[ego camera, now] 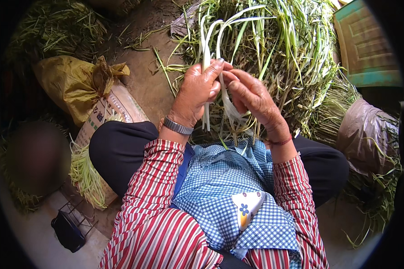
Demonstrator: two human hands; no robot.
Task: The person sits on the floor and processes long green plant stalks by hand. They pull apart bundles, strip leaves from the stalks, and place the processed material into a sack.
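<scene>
My left hand (198,89), with a metal-band watch (177,125) on its wrist, is closed around several pale leafy stalks (207,53). Their thin tops bend over to the right, and the cut white ends stick out below the fist. Close beside it, my right hand (249,94) has its fingertips at one stalk; a loose, whitish translucent skin (230,106) hangs from there between the hands. Whether the right fingers pinch the skin or the stalk is hard to tell. Under both hands lies a blue checked apron (229,188) over my lap, with leaf scraps on it.
A large heap of green and dried stalks (289,60) rises in front. On the left are a yellow sack (67,87), a printed carton (121,101) and a bundle of pale stalks (87,175). Plastic-wrapped stalks (367,131) and a green-edged wooden panel (367,47) stand at right.
</scene>
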